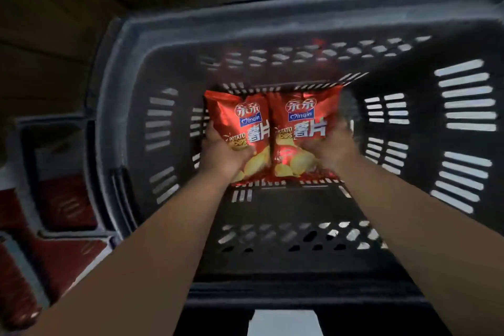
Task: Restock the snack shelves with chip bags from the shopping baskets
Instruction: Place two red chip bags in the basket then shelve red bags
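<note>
a person is reaching with both bare arms down into a dark slotted shopping basket (272, 19); two red chip bags are standing side by side over the middle of the basket floor, nearer to its far wall than to its near wall, and their inner edges are touching each other; both bags are showing the front print with yellow chips towards the camera.

the left hand (222, 154) is gripping the left chip bag (240, 117) at its lower left part; the fingers are curling round the left edge of the bag and the thumb is lying on the printed front; the right hand (328, 146) is holding the right chip bag (304, 114) at its lower right part, with fingers wrapping the right edge; this hand is blurred, so i cannot tell exactly how each finger is lying.

whether the bags are resting on the basket floor or are lifted a little, i cannot tell.

beside the left wall of the shopping basket a second basket (27, 128) is standing, touching it or just beside it; red packs (65, 204) are lying inside it, too blurred for reading.
</note>
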A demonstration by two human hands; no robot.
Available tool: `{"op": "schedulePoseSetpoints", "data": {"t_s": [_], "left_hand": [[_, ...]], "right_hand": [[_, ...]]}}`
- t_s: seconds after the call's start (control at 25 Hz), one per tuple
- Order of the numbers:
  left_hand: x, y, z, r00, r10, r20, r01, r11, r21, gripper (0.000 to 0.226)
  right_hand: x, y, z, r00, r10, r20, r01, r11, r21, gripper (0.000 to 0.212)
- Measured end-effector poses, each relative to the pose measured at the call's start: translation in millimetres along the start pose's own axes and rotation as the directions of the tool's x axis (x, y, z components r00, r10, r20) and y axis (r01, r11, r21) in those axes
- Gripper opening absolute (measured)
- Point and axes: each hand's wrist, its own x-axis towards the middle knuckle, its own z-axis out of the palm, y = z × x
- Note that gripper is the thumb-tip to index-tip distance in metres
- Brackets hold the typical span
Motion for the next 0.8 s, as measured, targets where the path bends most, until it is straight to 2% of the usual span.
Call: {"op": "schedulePoseSetpoints", "data": {"t_s": [0.08,0.24,0.36,0.44,0.56,0.72,0.8], "left_hand": [[20.2,-10.9,14.0,0.999,-0.052,-0.013,0.05,0.988,-0.148,0.098],[39.8,-17.5,21.4,0.99,-0.132,0.042,0.138,0.939,-0.314,0.105],[41.5,-17.9,17.8,0.983,-0.142,0.118,0.177,0.904,-0.389,0.094],[38.8,-14.9,16.2,0.98,-0.142,0.139,0.187,0.893,-0.41,0.085],[33.4,-9.4,15.2,0.982,-0.145,0.12,0.182,0.892,-0.413,0.084],[16.5,-1.8,1.6,0.977,-0.158,0.141,0.203,0.888,-0.412,0.079],[-2.4,7.9,-12.2,0.976,-0.15,0.161,0.204,0.89,-0.409,0.077]], "right_hand": [[36.0,20.8,11.4,0.999,0.012,0.031,-0.015,0.994,0.108,0.131],[31.8,8.3,4.5,0.994,0.075,0.074,-0.091,0.964,0.251,0.114],[31.4,12.3,0.5,0.987,0.045,0.152,-0.09,0.949,0.303,0.113],[30.2,12.4,-1.4,0.983,0.031,0.183,-0.092,0.938,0.335,0.112],[18.5,5.5,-6.0,0.984,0.037,0.172,-0.094,0.937,0.335,0.098],[2.6,6.9,-17.4,0.985,0.012,0.171,-0.079,0.917,0.391,0.107],[-15.9,4.3,-33.4,0.986,-0.001,0.168,-0.069,0.909,0.411,0.104]]}}
